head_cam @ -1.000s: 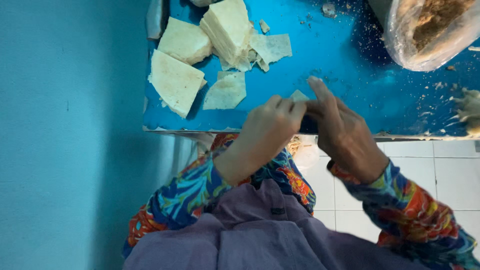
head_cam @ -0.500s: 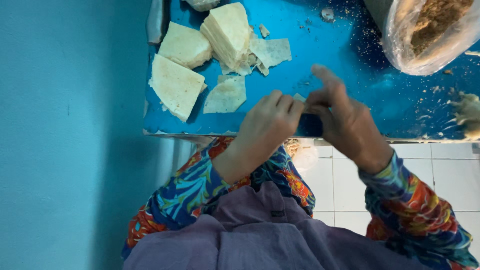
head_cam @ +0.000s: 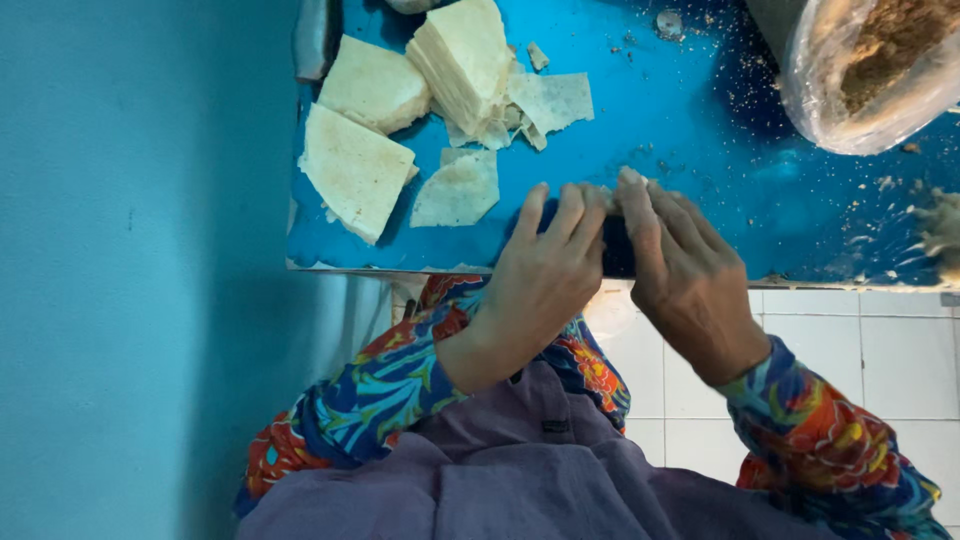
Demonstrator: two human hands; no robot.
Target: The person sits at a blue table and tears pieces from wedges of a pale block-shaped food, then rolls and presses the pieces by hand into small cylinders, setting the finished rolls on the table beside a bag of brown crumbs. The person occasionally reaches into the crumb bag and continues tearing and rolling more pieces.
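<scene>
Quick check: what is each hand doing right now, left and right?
Left hand: fingers curled at the blue table edge, contents hidden; cannot tell.
Right hand: fingers pressed against the left's, contents hidden; cannot tell.

On the table (head_cam: pixel 700 130), the stacks of pastry sheets (head_cam: pixel 400 110) lie at the far left, the bag of filling (head_cam: pixel 870 70) at the far right, and both hands, the left hand (head_cam: pixel 540 275) and the right hand (head_cam: pixel 680 270), meet at the near edge between them.
</scene>
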